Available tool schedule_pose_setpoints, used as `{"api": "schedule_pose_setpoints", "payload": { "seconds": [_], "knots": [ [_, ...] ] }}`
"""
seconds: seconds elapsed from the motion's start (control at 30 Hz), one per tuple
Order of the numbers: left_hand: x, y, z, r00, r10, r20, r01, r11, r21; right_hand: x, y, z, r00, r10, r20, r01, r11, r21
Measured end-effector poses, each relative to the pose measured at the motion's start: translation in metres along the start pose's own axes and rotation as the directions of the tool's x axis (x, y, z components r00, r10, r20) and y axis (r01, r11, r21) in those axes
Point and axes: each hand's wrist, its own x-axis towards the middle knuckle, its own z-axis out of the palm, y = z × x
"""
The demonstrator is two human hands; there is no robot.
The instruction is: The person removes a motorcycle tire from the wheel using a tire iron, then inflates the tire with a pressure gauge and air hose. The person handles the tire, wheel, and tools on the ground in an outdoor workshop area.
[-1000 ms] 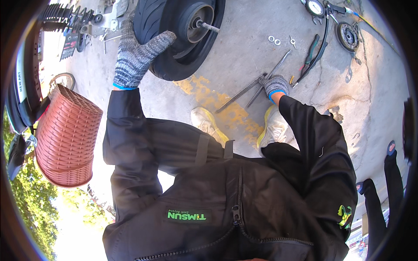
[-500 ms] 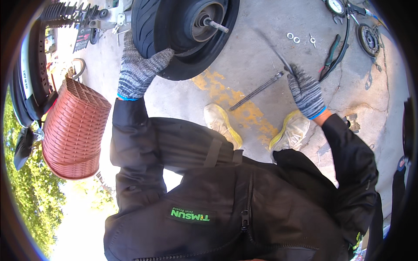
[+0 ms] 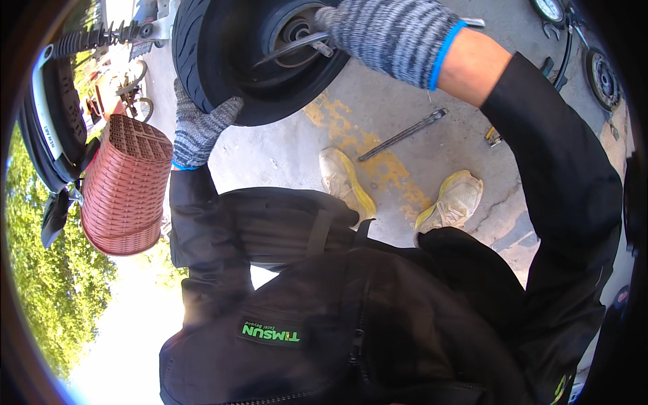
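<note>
My left hand, in a grey striped knit glove, grips the lower left edge of a black tyre. Its thumb lies on the sidewall, and the fingers go out of sight behind the tread. The tyre is on a wheel rim with an axle poking out of the hub. Across the wheel, my gloved right hand is closed round a metal tyre lever. The lever's curved tip is at the rim, low and left of the hub; whether it touches cannot be told. Its other end shows beyond the hand.
A second metal lever lies on the concrete ahead of my shoes. To the left are a reddish-brown woven basket and a coil-spring shock absorber. A dial gauge and a round wheel part lie far right.
My right hand has swung left and up from over the floor to the wheel, bringing the tyre lever across the rim. My left hand still grips the tyre; the view has shifted slightly.
</note>
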Motion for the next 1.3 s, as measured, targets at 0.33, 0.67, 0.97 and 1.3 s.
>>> {"api": "schedule_pose_setpoints", "payload": {
  "seconds": [0.33,0.67,0.97,1.3],
  "knots": [
    [-0.019,-0.017,-0.007,0.973,-0.230,0.023,0.229,0.944,-0.238,0.053,0.004,0.014,0.985,-0.175,-0.003,0.172,0.967,0.187],
    [-0.016,-0.023,-0.004,0.980,-0.190,0.063,0.198,0.866,-0.458,0.059,0.011,0.022,0.985,-0.173,-0.025,0.174,0.958,0.228],
    [-0.018,-0.013,0.004,0.975,-0.219,0.047,0.212,0.839,-0.501,0.059,-0.002,0.050,0.993,-0.102,-0.067,0.117,0.947,0.299],
    [-0.002,0.001,0.030,0.973,-0.074,-0.220,-0.024,0.910,-0.413,-0.002,-0.041,0.029,0.654,-0.162,0.739,-0.756,-0.148,0.637]
  ]
}}
